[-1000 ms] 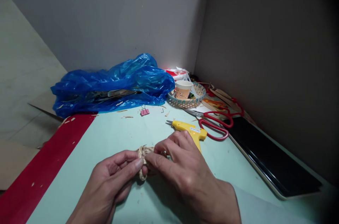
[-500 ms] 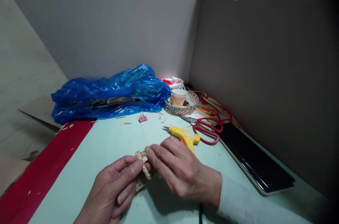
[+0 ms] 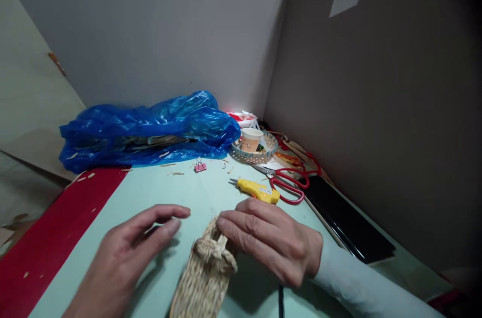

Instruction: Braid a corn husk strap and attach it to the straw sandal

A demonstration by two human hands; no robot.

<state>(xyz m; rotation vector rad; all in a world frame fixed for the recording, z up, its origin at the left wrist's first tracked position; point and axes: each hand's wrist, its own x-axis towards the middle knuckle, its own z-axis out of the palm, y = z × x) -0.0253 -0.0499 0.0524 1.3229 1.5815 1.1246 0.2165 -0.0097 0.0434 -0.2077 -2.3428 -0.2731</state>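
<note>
A braided straw piece (image 3: 203,278), flat and tan with a thick cord bent across its upper end, stands out from the pale green tabletop at the bottom middle. Fingers of my right hand (image 3: 269,237) are closed on its top end, where a short pale strip shows; the fingertips are partly hidden behind the hand. My left hand (image 3: 131,245) is off to the left, apart from the straw piece, thumb and index finger spread with nothing between them. Just beyond my right hand lies a yellow glue gun (image 3: 258,190), its nozzle pointing left.
Red-handled scissors (image 3: 288,185) lie behind the glue gun, beside a black flat case (image 3: 342,220). A woven basket (image 3: 252,156) holds a paper cup (image 3: 251,140). A blue plastic bag (image 3: 150,127) spreads along the back wall. A pink binder clip (image 3: 200,165) and straw scraps lie before it.
My left hand has let go of the straw piece and moved left, its fingers parting. The straw piece now shows more of its braided face, still in my right hand.
</note>
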